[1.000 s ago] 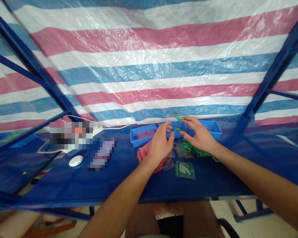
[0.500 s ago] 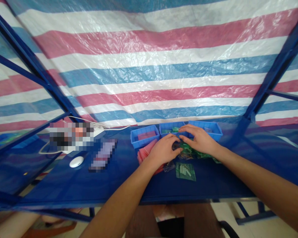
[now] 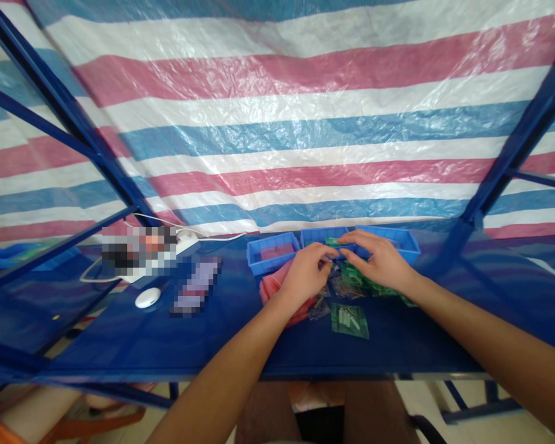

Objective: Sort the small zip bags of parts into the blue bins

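Packets (image 3: 354,277) are spreading rightward from just before the middle bin (image 3: 311,235), nearer the right hand (image 3: 383,260) than the left hand (image 3: 306,274), both sets of fingers curling narrow, any hold impossible to tell.

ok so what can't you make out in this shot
All in the head view:
Whether left hand and right hand hold anything: too small, blurred
Middle blue bin, front part: behind the hands
Red packets, right part: behind the left hand
Objects at far left: pixelated
Other person: cut off by the edge
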### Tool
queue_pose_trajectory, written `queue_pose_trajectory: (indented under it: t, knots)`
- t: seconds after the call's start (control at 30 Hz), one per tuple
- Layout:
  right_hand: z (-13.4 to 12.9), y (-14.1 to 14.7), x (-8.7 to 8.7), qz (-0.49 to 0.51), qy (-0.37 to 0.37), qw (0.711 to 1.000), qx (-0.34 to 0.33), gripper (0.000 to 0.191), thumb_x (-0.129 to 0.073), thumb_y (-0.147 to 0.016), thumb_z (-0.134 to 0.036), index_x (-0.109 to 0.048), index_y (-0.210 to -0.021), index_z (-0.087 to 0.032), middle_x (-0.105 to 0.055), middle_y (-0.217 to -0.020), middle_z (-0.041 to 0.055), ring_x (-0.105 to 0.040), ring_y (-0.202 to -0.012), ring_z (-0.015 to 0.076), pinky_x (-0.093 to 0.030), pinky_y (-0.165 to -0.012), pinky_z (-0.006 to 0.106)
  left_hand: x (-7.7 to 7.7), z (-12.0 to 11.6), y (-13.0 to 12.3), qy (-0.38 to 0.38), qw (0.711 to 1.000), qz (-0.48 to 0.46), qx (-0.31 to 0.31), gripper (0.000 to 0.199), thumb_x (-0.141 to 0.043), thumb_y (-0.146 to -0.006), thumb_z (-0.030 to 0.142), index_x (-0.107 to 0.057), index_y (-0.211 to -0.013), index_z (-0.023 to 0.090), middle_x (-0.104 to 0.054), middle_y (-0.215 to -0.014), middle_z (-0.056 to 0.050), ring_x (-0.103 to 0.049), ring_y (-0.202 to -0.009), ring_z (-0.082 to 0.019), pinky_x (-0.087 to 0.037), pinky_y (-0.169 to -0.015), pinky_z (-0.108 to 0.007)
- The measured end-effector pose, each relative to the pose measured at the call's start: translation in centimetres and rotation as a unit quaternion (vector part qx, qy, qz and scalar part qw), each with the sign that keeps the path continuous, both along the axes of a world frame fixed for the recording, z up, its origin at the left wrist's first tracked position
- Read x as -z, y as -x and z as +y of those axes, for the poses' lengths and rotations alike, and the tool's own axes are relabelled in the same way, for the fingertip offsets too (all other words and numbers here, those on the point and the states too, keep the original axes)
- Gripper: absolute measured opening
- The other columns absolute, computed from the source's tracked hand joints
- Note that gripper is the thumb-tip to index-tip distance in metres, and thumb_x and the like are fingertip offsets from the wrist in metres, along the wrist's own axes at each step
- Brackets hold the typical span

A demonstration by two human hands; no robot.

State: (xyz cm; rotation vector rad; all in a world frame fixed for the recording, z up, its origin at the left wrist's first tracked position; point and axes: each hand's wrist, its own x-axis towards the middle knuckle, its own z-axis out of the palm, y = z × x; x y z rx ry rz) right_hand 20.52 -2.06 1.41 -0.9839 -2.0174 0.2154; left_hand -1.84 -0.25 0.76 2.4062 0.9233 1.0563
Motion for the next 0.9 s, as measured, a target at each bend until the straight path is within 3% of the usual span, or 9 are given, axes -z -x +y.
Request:
queue_pose_trajectory:
  t: [0.1, 0.2, 0.37, 0.5, 0.6, 0.7, 0.9]
  knots:
    - [-0.1, 0.0, 0.1, 0.013, 0.024, 1.0, -0.014, 0.034, -0.064, -0.1, -0.041, -0.071, -0.132, -0.031, -0.075, -0.129, 0.0077, -0.072, -0.118, 0.0331, -0.057, -0.105, 0.051, -0.7, -0.1, 0.0, 0.016, 0.996, -0.084, -0.028, 0.027, -0.064, -0.09, 0.007, -0.074, -0.112, 0.02, -0.076, -0.115, -0.007, -0.074, -0.09, -0.017, -0.061, -0.088, -0.033]
    - [0.3, 0.1, 0.8, 0.075, 0.093, 0.991, -0.056, 0.041, -0.072, -0.095, -0.042, -0.069, -0.134, -0.031, -0.076, -0.13, 0.0064, -0.074, -0.117, 0.0316, -0.058, -0.106, 0.048, -0.8, 0.1, -0.1, 0.058, 0.983, -0.171, -0.016, 0.022, -0.068, -0.093, 0.016, -0.072, -0.115, 0.019, -0.076, -0.118, -0.009, -0.076, -0.095, -0.019, -0.062, -0.088, -0.032]
    - [1.1, 0.2, 2.1, 0.213, 0.236, 0.94, -0.121, 0.034, -0.083, -0.087, -0.045, -0.072, -0.115, -0.029, -0.083, -0.106, 0.0042, -0.079, -0.1, 0.027, -0.063, -0.097, 0.044, -0.2, 0.3, -0.5, 0.161, 0.949, -0.265, 0.053, 0.032, -0.077, -0.092, 0.03, -0.068, -0.121, 0.019, -0.076, -0.12, -0.011, -0.077, -0.101, -0.021, -0.063, -0.091, -0.033]
    - [1.4, 0.3, 2.0, 0.277, 0.264, 0.916, -0.118, 0.037, -0.088, -0.081, -0.048, -0.073, -0.106, -0.026, -0.082, -0.099, 0.0041, -0.078, -0.087, 0.0235, -0.065, -0.083, 0.04, 0.2, 0.5, -0.6, 0.182, 0.945, -0.269, 0.046, 0.043, -0.082, -0.088, 0.032, -0.066, -0.126, 0.02, -0.075, -0.123, -0.012, -0.076, -0.103, -0.02, -0.062, -0.091, -0.032]
    - [1.4, 0.5, 1.6, 0.311, 0.26, 0.908, -0.103, 0.04, -0.09, -0.077, -0.049, -0.073, -0.104, -0.025, -0.081, -0.096, 0.0044, -0.076, -0.083, 0.0229, -0.064, -0.073, 0.037, 0.3, 0.6, -0.5, 0.197, 0.946, -0.254, 0.032, 0.045, -0.082, -0.087, 0.03, -0.065, -0.127, 0.019, -0.077, -0.11, -0.01, -0.075, -0.096, -0.018, -0.062, -0.087, -0.03]
    - [1.2, 0.6, 1.3, 0.319, 0.261, 0.905, -0.1, 0.04, -0.092, -0.075, -0.049, -0.074, -0.101, -0.024, -0.08, -0.094, 0.0036, -0.074, -0.079, 0.0216, -0.063, -0.07, 0.035, 0.3, 0.6, -0.4, 0.208, 0.946, -0.246, 0.037, 0.039, -0.078, -0.089, 0.026, -0.066, -0.125, 0.018, -0.077, -0.099, -0.007, -0.075, -0.088, -0.016, -0.061, -0.084, -0.029]
    - [1.0, 0.8, 1.5, 0.292, 0.264, 0.912, -0.118, 0.037, -0.091, -0.078, -0.044, -0.073, -0.102, -0.024, -0.078, -0.091, 0.0029, -0.071, -0.074, 0.0183, -0.061, -0.071, 0.034, -0.4, 0.0, -0.5, 0.201, 0.954, -0.219, 0.035, 0.032, -0.076, -0.089, 0.024, -0.067, -0.119, 0.017, -0.077, -0.098, -0.007, -0.073, -0.088, -0.016, -0.059, -0.082, -0.027]
